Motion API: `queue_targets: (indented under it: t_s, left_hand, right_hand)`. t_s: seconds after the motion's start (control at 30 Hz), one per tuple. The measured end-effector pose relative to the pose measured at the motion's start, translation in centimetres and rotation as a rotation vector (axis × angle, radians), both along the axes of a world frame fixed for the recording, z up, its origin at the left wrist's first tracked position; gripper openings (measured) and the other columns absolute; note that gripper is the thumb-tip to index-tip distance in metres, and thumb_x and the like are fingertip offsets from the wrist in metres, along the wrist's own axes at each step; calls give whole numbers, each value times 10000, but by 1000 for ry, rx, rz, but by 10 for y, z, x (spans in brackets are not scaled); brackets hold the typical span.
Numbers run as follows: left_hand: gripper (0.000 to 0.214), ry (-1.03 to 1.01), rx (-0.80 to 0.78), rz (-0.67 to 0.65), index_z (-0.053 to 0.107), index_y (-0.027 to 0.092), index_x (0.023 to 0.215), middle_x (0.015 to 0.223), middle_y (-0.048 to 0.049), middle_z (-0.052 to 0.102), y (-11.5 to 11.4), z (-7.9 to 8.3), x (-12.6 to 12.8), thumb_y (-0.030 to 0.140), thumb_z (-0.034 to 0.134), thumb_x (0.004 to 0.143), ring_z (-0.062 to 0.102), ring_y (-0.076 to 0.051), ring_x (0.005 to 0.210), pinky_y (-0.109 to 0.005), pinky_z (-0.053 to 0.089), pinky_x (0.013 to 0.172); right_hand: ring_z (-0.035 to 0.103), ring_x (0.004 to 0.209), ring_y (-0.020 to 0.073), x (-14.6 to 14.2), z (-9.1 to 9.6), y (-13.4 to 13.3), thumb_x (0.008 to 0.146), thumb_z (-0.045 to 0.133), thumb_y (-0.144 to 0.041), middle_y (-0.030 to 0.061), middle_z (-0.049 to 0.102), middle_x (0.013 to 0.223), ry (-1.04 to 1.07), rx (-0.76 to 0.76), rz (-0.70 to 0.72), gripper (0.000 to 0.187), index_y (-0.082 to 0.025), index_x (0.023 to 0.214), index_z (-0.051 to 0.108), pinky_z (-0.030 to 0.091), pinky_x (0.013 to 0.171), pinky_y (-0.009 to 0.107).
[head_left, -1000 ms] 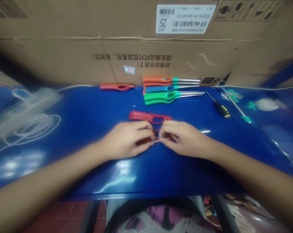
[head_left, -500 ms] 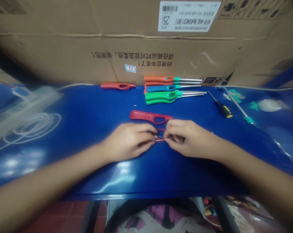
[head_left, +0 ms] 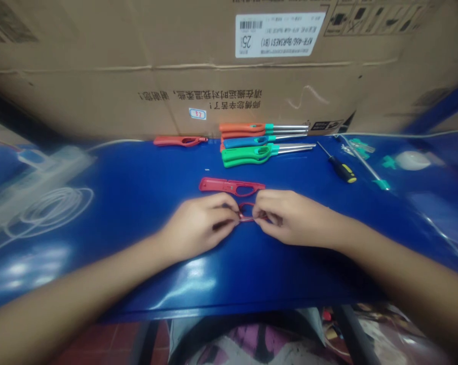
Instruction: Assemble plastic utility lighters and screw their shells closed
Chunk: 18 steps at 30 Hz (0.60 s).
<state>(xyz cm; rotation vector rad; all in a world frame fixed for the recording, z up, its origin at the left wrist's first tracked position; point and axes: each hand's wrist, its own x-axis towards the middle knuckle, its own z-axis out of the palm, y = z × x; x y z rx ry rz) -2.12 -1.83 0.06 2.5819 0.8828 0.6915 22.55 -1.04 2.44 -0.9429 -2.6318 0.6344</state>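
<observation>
My left hand and my right hand are close together over the middle of the blue table. Both have their fingers pinched on a red lighter handle shell, mostly covered by the fingers; its looped trigger opening shows between them. Any small part inside it is too fine to make out. Just beyond the hands lies a second red handle shell, its inner side up. Farther back are a red lighter handle without a metal tube and a stack of long-nosed lighters: orange, blue and green.
A black and yellow screwdriver lies right of the lighters. Beyond it are a metal tube, small teal parts and a white rounded object. Coiled white cable is at left. A cardboard box stands behind.
The whole view has shifted slightly. My hands keep their pinch on the red handle shell, and a little more of its loop shows between them. The other things stay put.
</observation>
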Motion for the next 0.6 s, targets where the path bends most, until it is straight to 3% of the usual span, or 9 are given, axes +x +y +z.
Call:
queue_targets:
  t_s: [0.3,0.6]
  left_hand:
    - [179,60,-13,24,757,204,987,1038,-32,715,-5,2,4,191,580,963,679,-152,898,-259,541,792]
    - [165,-11,-31,24,751,196,977,1017,-30,719,-5,0,5,182,588,963,676,-143,897,-255,543,804]
  right_hand:
    - [466,639,108,-2,-3,1,883,570,-99,-4,551,766,0,-2,-10,96,-167,828,609,364,612,246]
    - [472,640,114,-1,-2,-1,892,562,-110,3,566,780,-10,-18,-23,98,-174,833,607,363,607,251]
